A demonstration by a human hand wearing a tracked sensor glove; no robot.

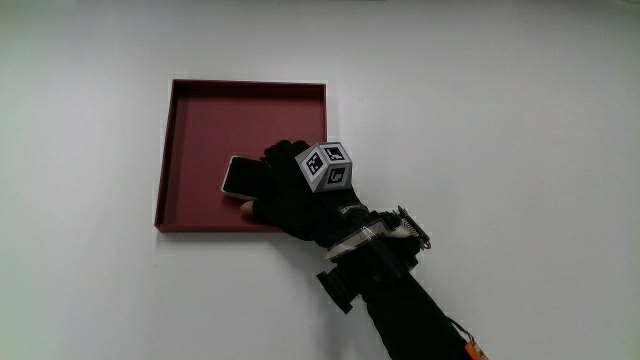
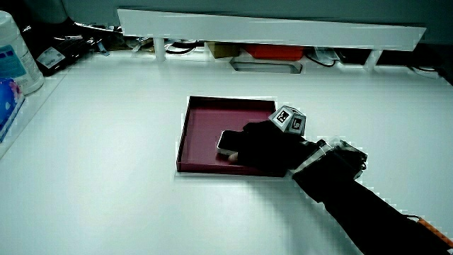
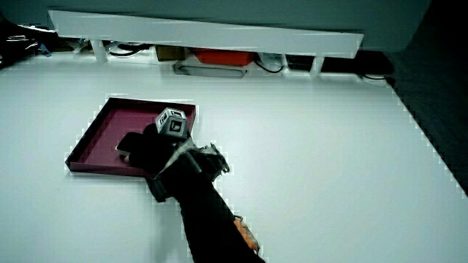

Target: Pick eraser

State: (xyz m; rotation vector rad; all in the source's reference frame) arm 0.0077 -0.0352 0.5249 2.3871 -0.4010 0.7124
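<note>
The gloved hand (image 1: 290, 195) closes its fingers around the pale eraser (image 1: 240, 177) lying in the dark red tray (image 1: 190, 120), grasped but apparently not yet lifted.

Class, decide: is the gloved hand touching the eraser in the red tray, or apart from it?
Touching. In the main view the hand lies over one end of the eraser in the tray, fingers overlapping it with no gap visible.
</note>
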